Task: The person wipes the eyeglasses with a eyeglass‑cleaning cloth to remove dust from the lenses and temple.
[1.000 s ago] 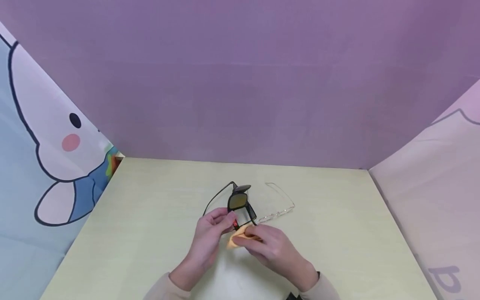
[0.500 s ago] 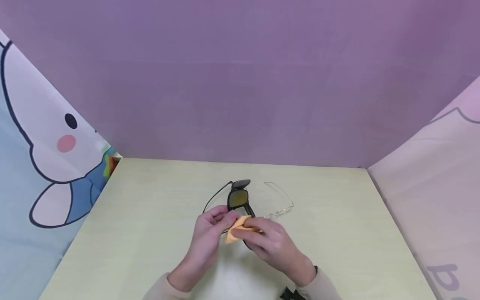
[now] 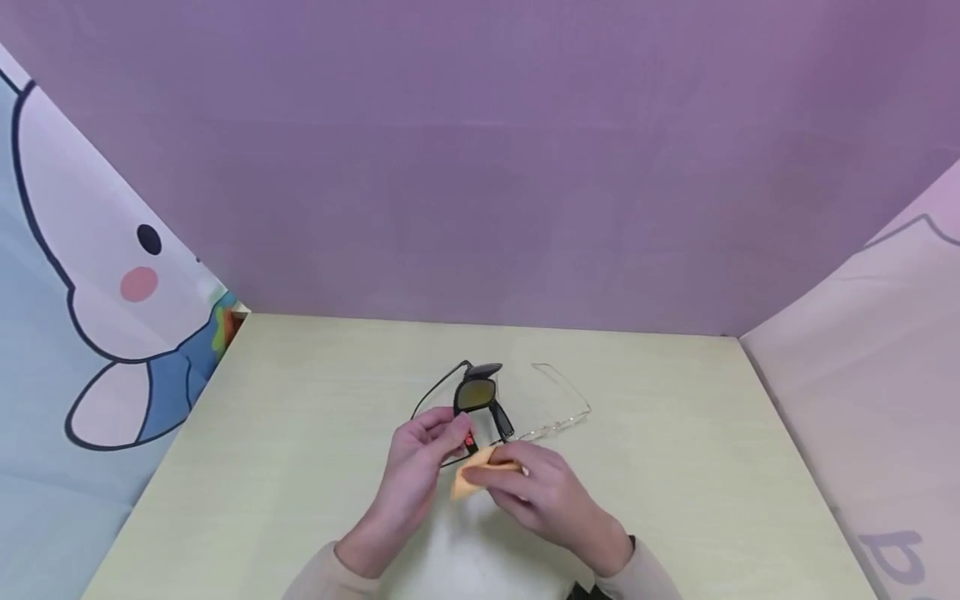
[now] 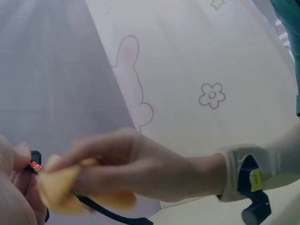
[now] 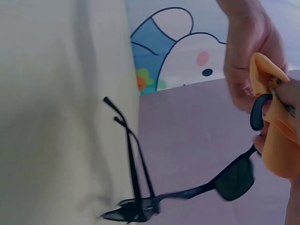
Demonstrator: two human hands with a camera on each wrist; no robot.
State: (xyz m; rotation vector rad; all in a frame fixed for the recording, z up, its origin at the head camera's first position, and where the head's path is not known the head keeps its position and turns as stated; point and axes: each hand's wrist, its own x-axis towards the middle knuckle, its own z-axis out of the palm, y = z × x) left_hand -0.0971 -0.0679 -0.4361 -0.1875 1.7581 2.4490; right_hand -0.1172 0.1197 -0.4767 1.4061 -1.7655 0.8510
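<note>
My left hand grips black sunglasses with dark lenses, just above the table. A black part with red lettering shows beside the left fingers. Between thumb and fingers, my right hand pinches a folded orange cloth close in front of the left hand. One black curved earpiece shows against the cloth in the right wrist view. Slim black temples stick out at the far end there. Cloth and fingers hide part of the frame.
Thin wire-framed glasses lie on the pale table, just behind and right of the sunglasses. A purple backdrop rises behind the table. Printed cloth panels stand along both sides. A black device is strapped at the right wrist.
The orange cloth moved up over the red-lettered part half a second ago. Now it has come back down toward the person, and the lettering shows again. The left hand has barely shifted.
</note>
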